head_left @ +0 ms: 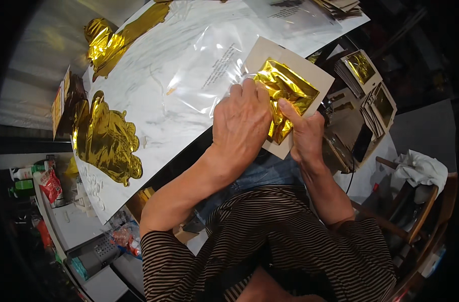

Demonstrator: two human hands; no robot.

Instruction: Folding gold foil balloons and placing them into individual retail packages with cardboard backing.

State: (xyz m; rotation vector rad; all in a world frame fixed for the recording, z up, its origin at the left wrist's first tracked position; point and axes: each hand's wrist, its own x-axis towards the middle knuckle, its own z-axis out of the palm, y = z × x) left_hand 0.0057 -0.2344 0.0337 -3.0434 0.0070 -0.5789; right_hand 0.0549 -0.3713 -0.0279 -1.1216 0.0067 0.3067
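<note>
A beige card (315,75) with a folded piece of shiny gold foil (302,89) lying on it is tilted over the table's near edge. My right hand (308,132) grips the card's right side, its thumb pressed on the foil. My left hand (243,113) is closed, with curled fingers at the card's left side, pinching the edge of a clear plastic bag (201,75). The bag spreads out to the left over the table and has print on it. My left fingertips are partly hidden, so I cannot tell whether they also touch the foil.
Flat gold foil shapes like uninflated balloons (108,143) lie on the white table (161,116); more foil (108,45) is at the far left. Stacked foil-bearing cards (360,70) stand in a box at right. A wooden chair (423,211) holds a white cloth (420,171).
</note>
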